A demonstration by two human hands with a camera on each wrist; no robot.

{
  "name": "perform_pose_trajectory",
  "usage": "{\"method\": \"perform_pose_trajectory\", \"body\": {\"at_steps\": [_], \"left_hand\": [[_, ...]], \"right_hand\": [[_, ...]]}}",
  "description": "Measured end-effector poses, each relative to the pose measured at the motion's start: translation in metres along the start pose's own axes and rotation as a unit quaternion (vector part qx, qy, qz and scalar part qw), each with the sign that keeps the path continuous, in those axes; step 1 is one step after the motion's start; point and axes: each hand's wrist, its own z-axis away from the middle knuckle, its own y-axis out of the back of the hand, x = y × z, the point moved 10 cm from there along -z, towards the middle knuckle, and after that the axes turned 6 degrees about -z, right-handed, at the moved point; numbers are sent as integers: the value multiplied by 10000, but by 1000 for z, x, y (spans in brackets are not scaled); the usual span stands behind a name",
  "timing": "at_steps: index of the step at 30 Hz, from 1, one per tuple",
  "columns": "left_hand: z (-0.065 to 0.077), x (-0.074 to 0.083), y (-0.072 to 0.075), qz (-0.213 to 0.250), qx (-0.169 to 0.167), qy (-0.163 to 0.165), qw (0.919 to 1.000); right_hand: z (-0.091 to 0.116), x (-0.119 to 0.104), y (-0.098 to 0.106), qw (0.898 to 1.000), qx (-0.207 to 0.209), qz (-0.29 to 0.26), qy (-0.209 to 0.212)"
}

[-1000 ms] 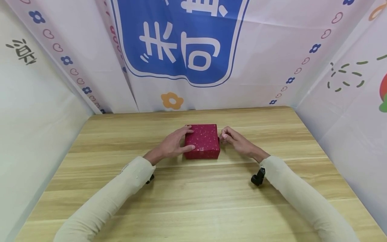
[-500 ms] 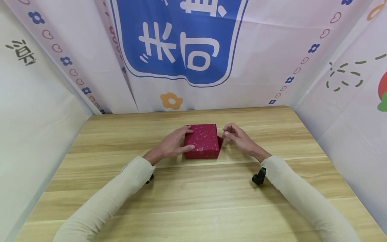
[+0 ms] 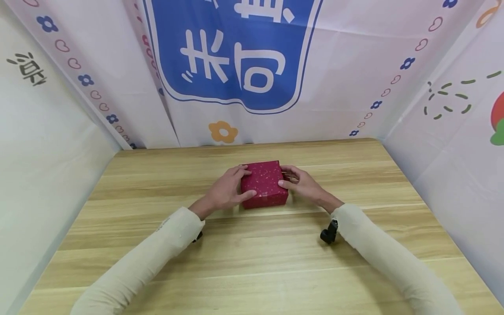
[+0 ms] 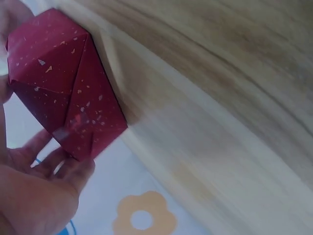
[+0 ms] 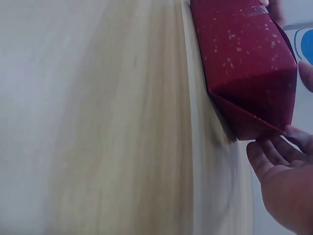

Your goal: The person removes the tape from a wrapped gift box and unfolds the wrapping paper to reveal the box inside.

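Note:
A box wrapped in dark red paper with gold flecks [image 3: 263,178] sits on the wooden table, turned slightly. My left hand [image 3: 225,189] grips its left side, thumb at the front edge and fingers over the top. On the other side, my right hand [image 3: 309,187] has its thumb on the top edge and its fingers against the right end. The left wrist view shows the box's left end [image 4: 80,93] folded into creases, with clear tape on it. In the right wrist view, a triangular paper flap [image 5: 247,120] stands out from the right end, and my right fingertips hold its edge.
Wood-grain table [image 3: 260,262] lies all around the box. A white printed cloth [image 3: 338,87] hangs behind it, and white side walls [image 3: 51,131] rise at left and right. Small black wrist cameras [image 3: 329,232] hang under the sleeves.
My right hand has moved left from beside the loose flap onto the box's right end, its thumb now on top. The box has turned slightly; my left hand stays on it.

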Motion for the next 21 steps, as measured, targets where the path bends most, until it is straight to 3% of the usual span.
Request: {"method": "perform_pose_trajectory", "body": {"at_steps": [8,16,21], "left_hand": [[0,15,4,-848,99,-145,9962],[-7,13,12,-471,-309,-491,9972],[-13,16,11,-478,-580,-808,9939]], "right_hand": [[-2,3,3,9995,219,-118,-171],[-6,2,1,9991,-25,-430,-63],[-6,-2,-1,9976,-184,-664,-68]]}}
